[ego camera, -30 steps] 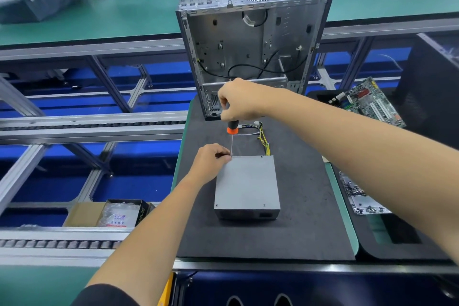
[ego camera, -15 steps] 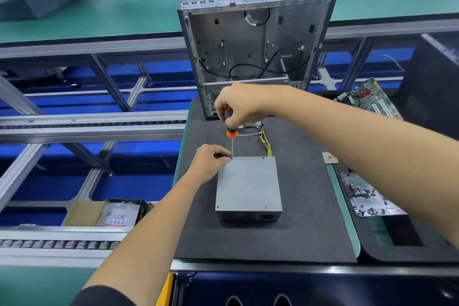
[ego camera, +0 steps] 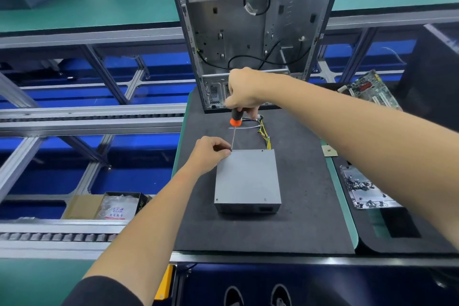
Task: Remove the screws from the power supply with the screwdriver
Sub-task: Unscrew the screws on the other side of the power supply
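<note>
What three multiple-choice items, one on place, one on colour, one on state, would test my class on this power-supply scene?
1. Where does the screwdriver tip meet the power supply?
A far-left corner
B near-right corner
C centre

2. What colour is the collar below the black handle?
A blue
B orange
C white

3. What is the right hand doing?
A resting flat
B hanging idle
C gripping the handle

Key: 1 A, the shaft ends at the far-left corner beside the left hand. 2 B, an orange band shows. 3 C, fingers curl round the handle.
</note>
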Available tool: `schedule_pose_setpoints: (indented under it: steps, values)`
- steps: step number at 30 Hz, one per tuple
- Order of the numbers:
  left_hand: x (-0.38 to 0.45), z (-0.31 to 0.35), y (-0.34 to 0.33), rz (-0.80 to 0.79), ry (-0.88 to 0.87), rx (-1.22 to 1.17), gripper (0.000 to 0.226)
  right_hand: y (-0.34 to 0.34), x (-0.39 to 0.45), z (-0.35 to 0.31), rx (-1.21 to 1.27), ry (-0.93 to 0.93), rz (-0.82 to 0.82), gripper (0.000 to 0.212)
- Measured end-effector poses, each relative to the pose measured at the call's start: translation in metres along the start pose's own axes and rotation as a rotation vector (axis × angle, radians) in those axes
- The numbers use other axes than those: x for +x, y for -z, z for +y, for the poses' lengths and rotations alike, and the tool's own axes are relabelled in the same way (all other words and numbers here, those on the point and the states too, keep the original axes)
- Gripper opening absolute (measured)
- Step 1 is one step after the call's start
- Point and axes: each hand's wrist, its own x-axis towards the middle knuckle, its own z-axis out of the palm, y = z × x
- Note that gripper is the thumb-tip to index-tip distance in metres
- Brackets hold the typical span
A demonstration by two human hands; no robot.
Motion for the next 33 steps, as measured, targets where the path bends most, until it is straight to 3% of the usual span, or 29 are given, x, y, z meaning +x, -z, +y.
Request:
schedule_pose_setpoints:
  steps: [6, 16, 22, 26, 33]
  values:
    - [0.0, -0.001, -0.008, 0.051, -0.071, 0.006, 0.006, -0.001, 0.0, -0.004, -0.1, 0.212, -0.033, 0.013]
    - [-0.001, -0.003, -0.013, 0.108, -0.059, -0.021, 0.021, 0.008, 0.003, -0.018, -0.403, 0.291, -0.234, 0.019]
    - [-0.001, -0.005, -0.015, 0.138, -0.014, -0.056, 0.019, 0.003, 0.0, -0.028, -0.306, 0.163, -0.159, 0.028]
    - [-0.002, -0.008, -0.017, 0.154, 0.047, -0.155, 0.027, -0.003, -0.001, -0.037, -0.538, 0.113, -0.021, 0.027]
    - [-0.002, -0.009, -0.021, 0.135, 0.049, -0.169, 0.02, 0.002, 0.003, -0.033, -0.536, 0.202, -0.103, 0.032]
